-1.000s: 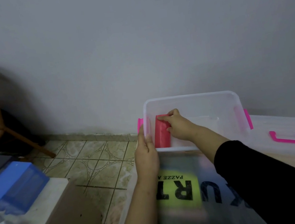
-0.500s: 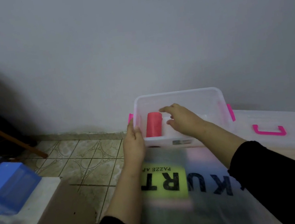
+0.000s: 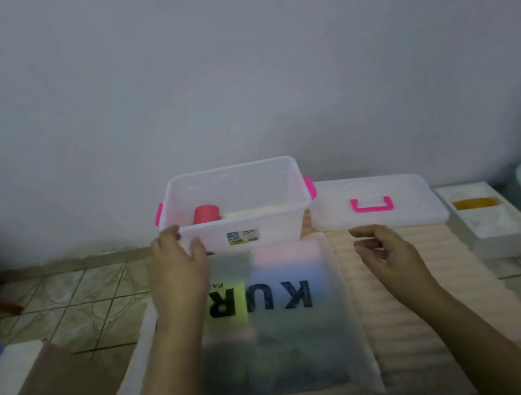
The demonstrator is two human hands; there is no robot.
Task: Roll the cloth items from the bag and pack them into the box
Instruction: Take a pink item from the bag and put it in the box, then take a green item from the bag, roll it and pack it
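We noted the clear box [image 3: 237, 207] against the wall, one red cloth roll [image 3: 205, 214] standing in its left end. Left hand [image 3: 175, 269] touched the box's near-left corner, fingers relaxed; right hand [image 3: 384, 253] hovered beside it, loosely curled, empty. Printed bag [image 3: 280, 321] lay just before the box.

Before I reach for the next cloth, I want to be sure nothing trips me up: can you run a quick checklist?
1. Red roll lies inside the box, at its left end: ok.
2. Room left in the box to the right of the roll: ok.
3. Right hand free, loosely curled, holding nothing: ok.
4. Left hand at the box's near left corner; whether it grips: cannot tell.
5. Lid set aside right of the box: ok.
6. Bag in front, cloths showing through; opening reachable: cannot tell.
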